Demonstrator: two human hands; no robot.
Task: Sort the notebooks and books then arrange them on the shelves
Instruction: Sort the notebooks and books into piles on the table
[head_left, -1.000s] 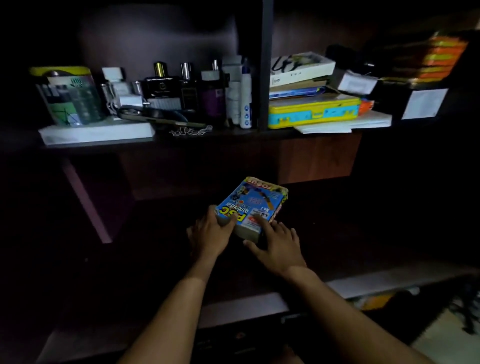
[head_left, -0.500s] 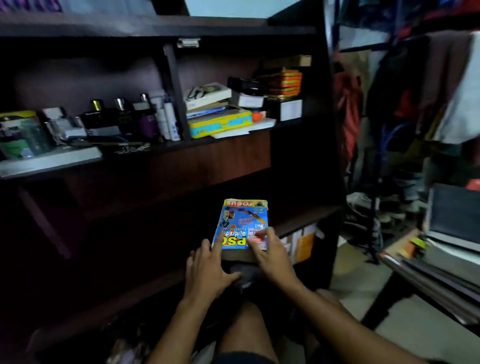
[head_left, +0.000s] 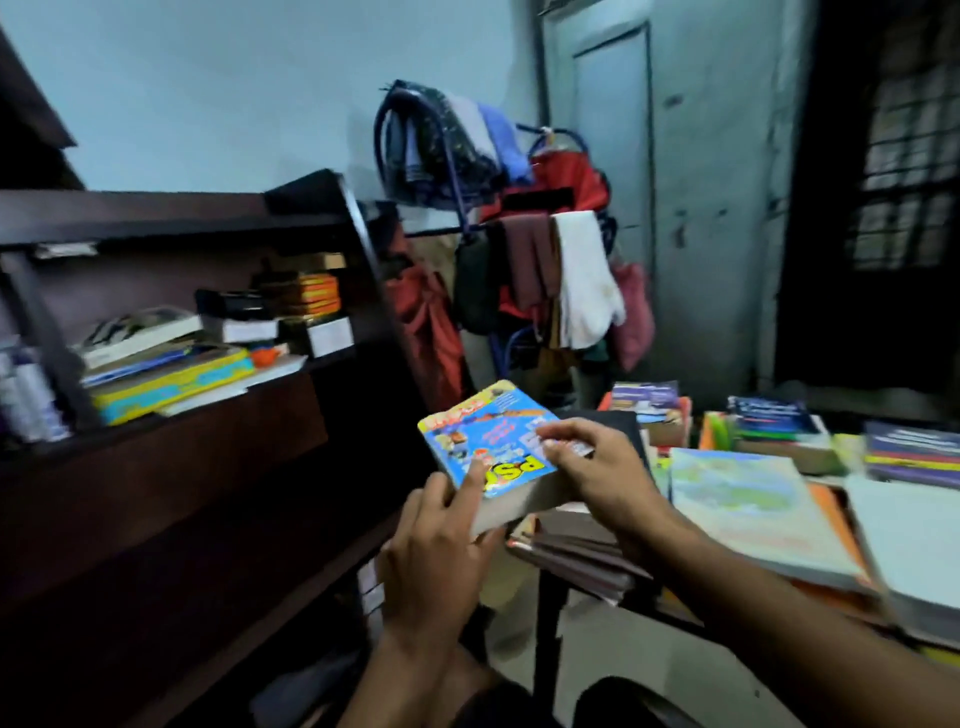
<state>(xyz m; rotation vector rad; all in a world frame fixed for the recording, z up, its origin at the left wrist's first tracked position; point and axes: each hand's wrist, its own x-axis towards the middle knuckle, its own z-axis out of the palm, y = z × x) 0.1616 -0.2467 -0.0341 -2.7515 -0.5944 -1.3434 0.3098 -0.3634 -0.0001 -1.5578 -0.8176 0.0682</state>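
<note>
Book (head_left: 488, 441): I see it tilted, between shelf (head_left: 218, 415) and table (head_left: 665, 605).
Left hand (head_left: 441, 535): fingers curled round its near edge.
Right hand (head_left: 597, 462): fingers pinching its right side.

A thick blue-covered book (head_left: 491, 449) with yellow lettering is held tilted in mid-air between the dark shelves (head_left: 218, 410) and the bench (head_left: 670, 605), where more books (head_left: 748, 512) lie flat in stacks, several overhanging its near edge.

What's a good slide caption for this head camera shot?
Both hands, left and right, hold a thick blue book between the dark shelf and stacked books.
</note>
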